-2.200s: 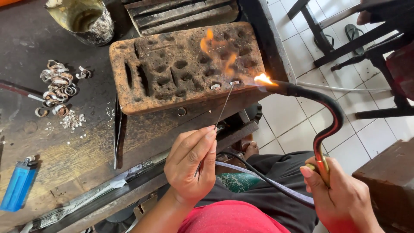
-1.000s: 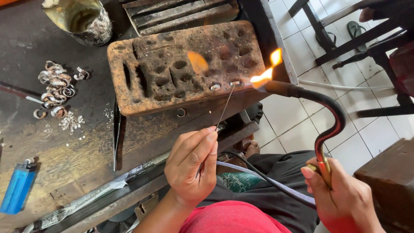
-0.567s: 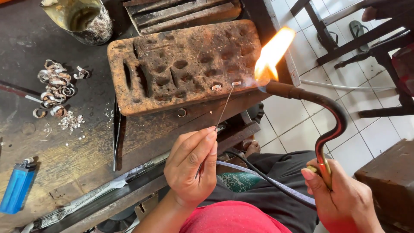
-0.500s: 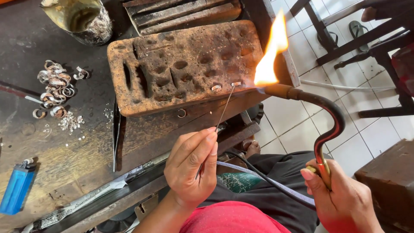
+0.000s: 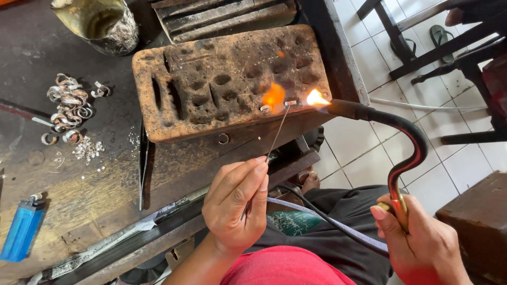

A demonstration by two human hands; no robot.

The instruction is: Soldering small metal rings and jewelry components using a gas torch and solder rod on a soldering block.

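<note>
Left hand, lower centre of frame: fingers pinched shut on a thin metal rod. Rod's long axis runs from the fingertips up and slightly right; its far tip points at a small ring piece lying near the right front edge of the pitted soldering block.

Right hand, lower right: closed around the grip of a curved torch. Nozzle points left, and the flame plays beside the piece; a second orange glow sits on the block just left of it.

Judged progress: heating under way, joint not visibly finished. A heap of finished-looking silver rings lies on the worktop at the left; a blue lighter at lower left.
</note>
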